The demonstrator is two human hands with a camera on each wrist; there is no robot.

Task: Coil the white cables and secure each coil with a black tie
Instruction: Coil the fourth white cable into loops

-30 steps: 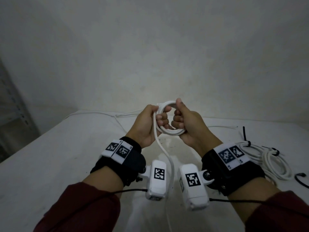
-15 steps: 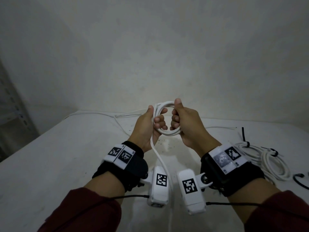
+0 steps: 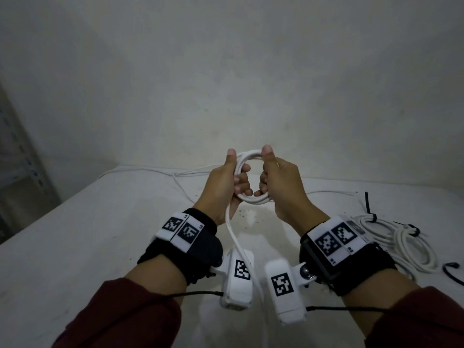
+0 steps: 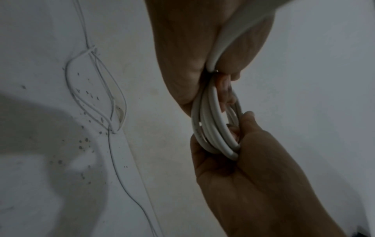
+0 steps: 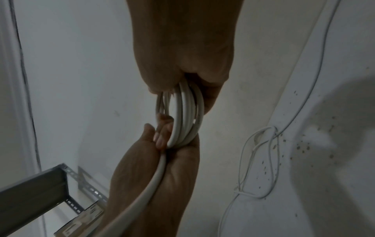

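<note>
I hold a small coil of white cable (image 3: 252, 199) up above the white table (image 3: 75, 247). My left hand (image 3: 226, 182) grips the coil's left side, its fingers curled through the ring. My right hand (image 3: 278, 182) grips the right side, thumb up. The cable's loose tail (image 3: 234, 237) hangs from my left palm down between the wrists. In the left wrist view the coil (image 4: 215, 128) shows several turns pinched between both hands; the right wrist view shows the same coil (image 5: 182, 115) and its tail (image 5: 150, 189).
Two coils of white cable (image 3: 401, 242) bound with black ties (image 3: 411, 231) lie at the right of the table. A loose black tie (image 3: 452, 272) lies near the right edge. A thin white cable (image 3: 150, 169) runs along the far edge. A metal shelf (image 5: 40, 184) stands to the left.
Both hands have spread slightly apart and rotated the coil, so the ring now faces me more openly. The tail hangs lower between the wrists.
</note>
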